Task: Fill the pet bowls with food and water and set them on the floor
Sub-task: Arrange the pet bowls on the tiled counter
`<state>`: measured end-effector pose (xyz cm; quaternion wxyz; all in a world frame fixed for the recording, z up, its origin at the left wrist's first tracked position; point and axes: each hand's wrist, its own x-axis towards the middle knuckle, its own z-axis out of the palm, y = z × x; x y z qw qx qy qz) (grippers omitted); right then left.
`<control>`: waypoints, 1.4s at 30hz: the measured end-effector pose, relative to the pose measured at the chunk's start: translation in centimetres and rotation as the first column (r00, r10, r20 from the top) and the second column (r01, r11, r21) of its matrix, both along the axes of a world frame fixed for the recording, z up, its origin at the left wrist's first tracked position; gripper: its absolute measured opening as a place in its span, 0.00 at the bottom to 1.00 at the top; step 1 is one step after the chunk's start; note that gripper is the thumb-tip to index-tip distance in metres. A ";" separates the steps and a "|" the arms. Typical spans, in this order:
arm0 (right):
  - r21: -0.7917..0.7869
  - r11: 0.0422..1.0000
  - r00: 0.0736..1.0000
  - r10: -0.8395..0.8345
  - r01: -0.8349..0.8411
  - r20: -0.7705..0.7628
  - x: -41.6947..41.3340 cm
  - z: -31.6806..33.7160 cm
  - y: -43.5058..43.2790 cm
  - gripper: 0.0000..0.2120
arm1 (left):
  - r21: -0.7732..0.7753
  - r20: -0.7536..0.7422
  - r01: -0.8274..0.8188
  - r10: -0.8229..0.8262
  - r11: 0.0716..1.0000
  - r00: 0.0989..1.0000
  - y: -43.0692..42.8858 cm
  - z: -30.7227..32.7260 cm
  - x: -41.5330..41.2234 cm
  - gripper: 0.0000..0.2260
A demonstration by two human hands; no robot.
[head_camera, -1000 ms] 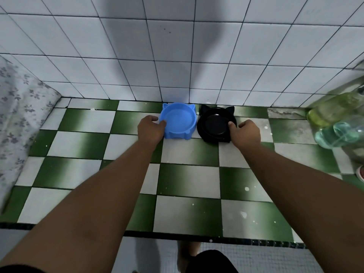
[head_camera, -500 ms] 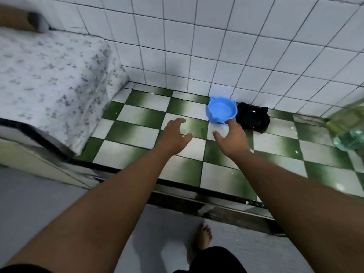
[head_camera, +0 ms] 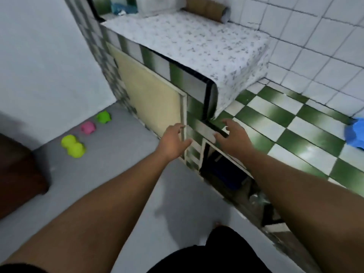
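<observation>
Hovering empty, left hand [head_camera: 173, 139] and right hand [head_camera: 233, 137] spread relaxed fingers [head_camera: 226, 122].

There are no words, numbers or signs to read here.
</observation>
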<state>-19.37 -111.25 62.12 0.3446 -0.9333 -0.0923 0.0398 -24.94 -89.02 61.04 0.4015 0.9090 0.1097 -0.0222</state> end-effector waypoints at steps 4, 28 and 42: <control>0.059 0.986 0.984 0.161 -0.157 -0.073 1.1 -0.4 9.4 0.28 | 0.045 0.028 -0.190 0.189 0.981 0.982 8.9 0.5 -3.2 0.26; 0.259 0.847 0.800 0.526 -0.464 -0.287 24.6 -4.6 59.3 0.23 | -0.055 -0.044 -0.878 0.877 0.476 0.478 48.9 -3.5 7.4 0.23; 0.134 0.902 0.819 0.429 -0.410 -0.382 35.0 -8.0 79.6 0.23 | -0.127 -0.196 -0.872 0.850 0.473 0.490 72.3 -9.8 18.7 0.21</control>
